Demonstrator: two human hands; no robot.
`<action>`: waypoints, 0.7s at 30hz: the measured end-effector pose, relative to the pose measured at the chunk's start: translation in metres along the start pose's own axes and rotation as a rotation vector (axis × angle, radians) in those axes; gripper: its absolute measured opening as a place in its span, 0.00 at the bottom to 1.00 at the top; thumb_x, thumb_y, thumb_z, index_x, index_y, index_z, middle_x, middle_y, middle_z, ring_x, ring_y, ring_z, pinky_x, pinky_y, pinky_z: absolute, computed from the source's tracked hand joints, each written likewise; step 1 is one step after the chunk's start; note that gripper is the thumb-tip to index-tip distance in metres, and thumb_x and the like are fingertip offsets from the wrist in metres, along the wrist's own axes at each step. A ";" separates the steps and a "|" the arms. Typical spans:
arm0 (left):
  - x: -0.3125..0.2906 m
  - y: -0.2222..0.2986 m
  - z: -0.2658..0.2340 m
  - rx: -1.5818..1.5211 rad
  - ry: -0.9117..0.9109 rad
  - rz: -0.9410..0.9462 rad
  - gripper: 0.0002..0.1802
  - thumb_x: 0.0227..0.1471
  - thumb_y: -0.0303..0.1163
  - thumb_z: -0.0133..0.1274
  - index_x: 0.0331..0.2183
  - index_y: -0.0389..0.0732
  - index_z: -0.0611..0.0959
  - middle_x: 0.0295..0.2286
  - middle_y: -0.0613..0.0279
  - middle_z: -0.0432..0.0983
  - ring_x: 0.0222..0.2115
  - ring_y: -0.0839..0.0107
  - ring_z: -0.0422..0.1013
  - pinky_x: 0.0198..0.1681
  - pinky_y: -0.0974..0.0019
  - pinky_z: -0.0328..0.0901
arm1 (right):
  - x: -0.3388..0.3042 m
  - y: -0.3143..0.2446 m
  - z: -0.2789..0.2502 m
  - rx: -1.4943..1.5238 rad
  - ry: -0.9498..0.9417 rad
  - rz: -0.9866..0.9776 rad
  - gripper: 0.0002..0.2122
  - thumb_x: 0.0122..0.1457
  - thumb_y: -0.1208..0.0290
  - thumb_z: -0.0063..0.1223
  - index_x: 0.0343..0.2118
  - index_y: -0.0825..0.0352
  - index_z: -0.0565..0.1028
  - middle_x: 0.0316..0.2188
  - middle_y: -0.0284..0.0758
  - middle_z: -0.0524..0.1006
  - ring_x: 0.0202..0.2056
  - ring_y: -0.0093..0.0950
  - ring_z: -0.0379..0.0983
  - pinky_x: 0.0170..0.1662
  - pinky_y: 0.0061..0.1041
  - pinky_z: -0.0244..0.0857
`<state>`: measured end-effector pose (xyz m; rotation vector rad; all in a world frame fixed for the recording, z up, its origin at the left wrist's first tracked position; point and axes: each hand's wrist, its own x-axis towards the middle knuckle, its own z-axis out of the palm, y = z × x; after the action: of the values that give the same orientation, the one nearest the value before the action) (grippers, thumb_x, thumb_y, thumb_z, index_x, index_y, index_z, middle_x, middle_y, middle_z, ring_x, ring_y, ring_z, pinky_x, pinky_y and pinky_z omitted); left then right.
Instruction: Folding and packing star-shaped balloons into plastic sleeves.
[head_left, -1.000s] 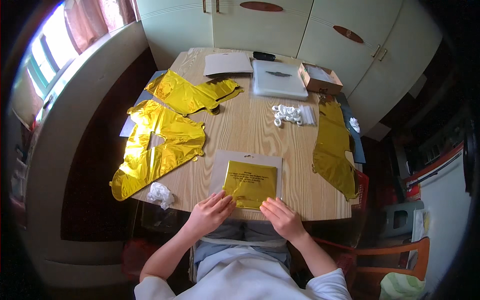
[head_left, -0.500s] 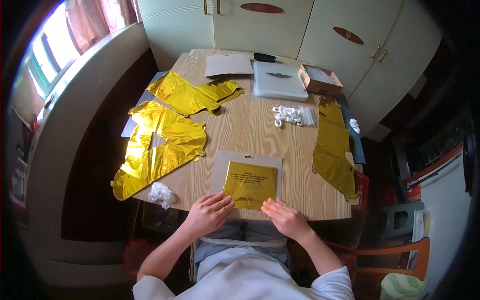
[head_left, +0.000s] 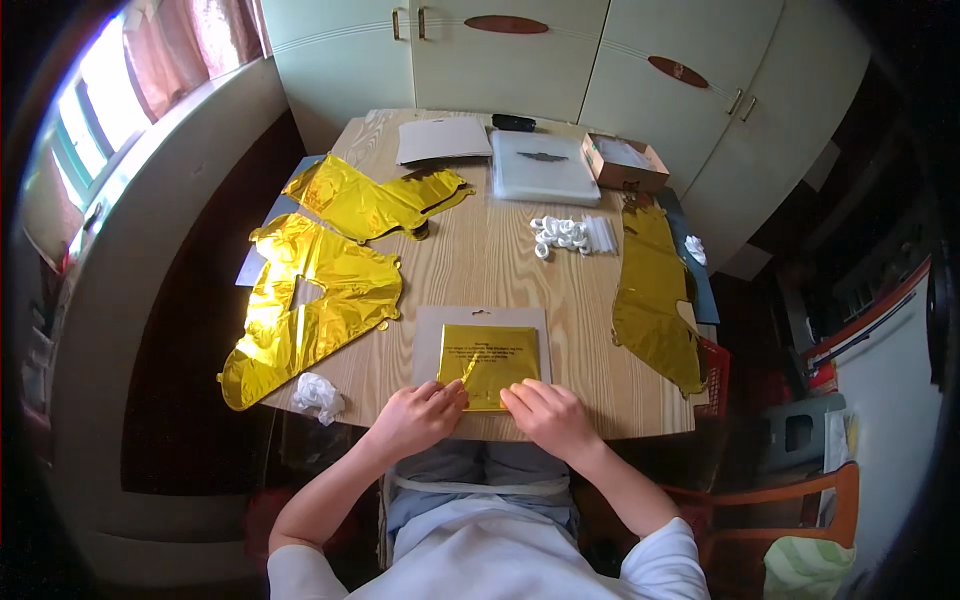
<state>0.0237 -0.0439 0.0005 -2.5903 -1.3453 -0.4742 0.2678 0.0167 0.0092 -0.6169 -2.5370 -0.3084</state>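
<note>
A folded gold foil balloon (head_left: 505, 368) with dark print lies flat on a grey card (head_left: 426, 340) with a hang hole, at the table's near edge. My left hand (head_left: 420, 416) pinches the balloon's lower left corner, where the foil is creased up. At the lower right corner, my right hand (head_left: 550, 414) has its fingers curled and pressed together on the foil. Both thumbs are mostly hidden.
Unfolded gold foil balloons lie at the left (head_left: 330, 300), far left (head_left: 365, 200) and right (head_left: 655, 300). Behind are white rings (head_left: 562, 234), clear tubes (head_left: 600, 235), a stack of cards (head_left: 443, 140), a clear plastic case (head_left: 543, 168) and an open box (head_left: 645, 177). Crumpled white tissue (head_left: 318, 397) sits front left.
My fingers have gone from lying flat at the balloon's lower corners to curling in on them. The foil has creased near my left hand. The whole view has shifted slightly.
</note>
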 end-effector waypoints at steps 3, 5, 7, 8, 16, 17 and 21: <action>0.008 0.006 -0.006 0.075 0.040 -0.021 0.22 0.42 0.34 0.59 0.42 0.40 0.79 0.44 0.59 0.74 0.40 0.67 0.72 0.37 0.67 0.72 | 0.001 0.003 0.003 0.016 -0.009 0.004 0.09 0.48 0.72 0.55 0.33 0.65 0.78 0.28 0.29 0.76 0.34 0.24 0.75 0.32 0.21 0.71; 0.015 0.004 -0.009 0.161 0.091 -0.015 0.22 0.43 0.34 0.58 0.43 0.40 0.78 0.44 0.57 0.74 0.41 0.65 0.73 0.37 0.67 0.72 | 0.007 0.006 -0.003 0.034 0.002 0.016 0.08 0.48 0.72 0.55 0.32 0.65 0.77 0.28 0.29 0.77 0.35 0.24 0.76 0.32 0.21 0.71; 0.018 -0.002 -0.010 0.172 0.063 -0.017 0.20 0.45 0.34 0.56 0.43 0.39 0.78 0.44 0.56 0.74 0.41 0.65 0.74 0.35 0.67 0.72 | 0.011 0.013 -0.007 0.060 0.013 0.034 0.08 0.48 0.72 0.55 0.32 0.65 0.77 0.29 0.30 0.78 0.35 0.24 0.77 0.32 0.22 0.72; 0.020 -0.005 -0.011 0.177 0.048 -0.018 0.19 0.46 0.33 0.55 0.42 0.39 0.78 0.43 0.55 0.74 0.40 0.64 0.74 0.35 0.67 0.73 | 0.012 0.016 -0.007 0.078 0.019 0.046 0.08 0.48 0.72 0.55 0.33 0.65 0.78 0.29 0.30 0.78 0.35 0.24 0.77 0.33 0.23 0.73; 0.045 -0.016 -0.045 0.244 -0.015 -0.038 0.16 0.47 0.31 0.54 0.39 0.35 0.77 0.35 0.56 0.75 0.29 0.67 0.77 0.24 0.67 0.71 | 0.036 0.062 -0.033 0.444 0.096 0.311 0.08 0.60 0.66 0.51 0.38 0.61 0.79 0.25 0.34 0.80 0.27 0.26 0.78 0.28 0.26 0.73; 0.050 -0.015 -0.054 0.227 -0.055 -0.048 0.15 0.47 0.30 0.53 0.38 0.34 0.77 0.34 0.57 0.75 0.27 0.67 0.76 0.23 0.67 0.71 | 0.037 0.083 -0.025 0.426 0.056 0.398 0.09 0.60 0.65 0.51 0.38 0.61 0.79 0.26 0.35 0.80 0.26 0.28 0.78 0.27 0.27 0.72; 0.063 -0.015 -0.081 0.181 -0.108 -0.045 0.14 0.42 0.28 0.51 0.35 0.33 0.78 0.26 0.59 0.75 0.21 0.68 0.76 0.17 0.67 0.69 | 0.051 0.172 0.027 0.277 -0.027 0.623 0.08 0.58 0.68 0.51 0.37 0.62 0.79 0.28 0.36 0.80 0.26 0.35 0.76 0.30 0.34 0.71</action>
<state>0.0297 -0.0122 0.0993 -2.4728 -1.4121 -0.2106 0.3002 0.1940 0.0301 -1.2425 -2.2089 0.2672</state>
